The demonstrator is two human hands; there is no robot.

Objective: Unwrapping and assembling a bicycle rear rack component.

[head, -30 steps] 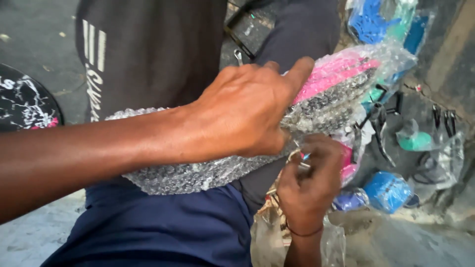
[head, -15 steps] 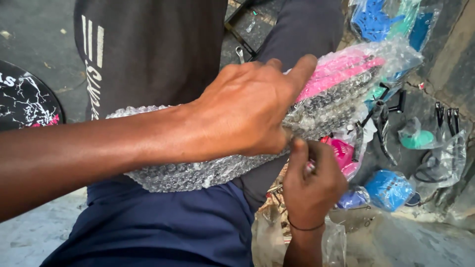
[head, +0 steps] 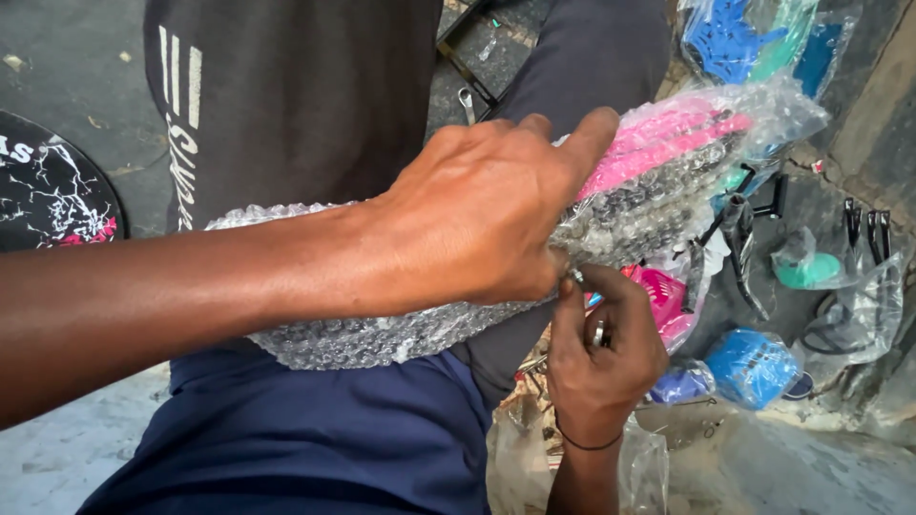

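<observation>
My left hand [head: 477, 224] reaches across from the left and clamps down on a long bundle wrapped in bubble wrap [head: 382, 334], which lies across my lap. Pink and grey parts [head: 668, 153] show through the wrap at its right end, beyond my fingertips. From below, my right hand [head: 601, 367] is closed around a small metal tool [head: 576, 276]. The tool's tip touches the bundle's lower edge just under my left palm. What kind of tool it is cannot be made out.
Dark blue trousers [head: 324, 439] and a dark shirt [head: 286, 95] fill the centre. Clear bags of blue [head: 754, 367], teal [head: 806, 270] and pink [head: 663, 296] parts lie at right with black parts [head: 863, 224]. A black round disc [head: 48, 191] is at left, a spanner [head: 468, 103] on the ground.
My right hand has turned slightly and brought the tool's tip up against the wrap's lower edge. My left hand keeps the same hold on the bundle.
</observation>
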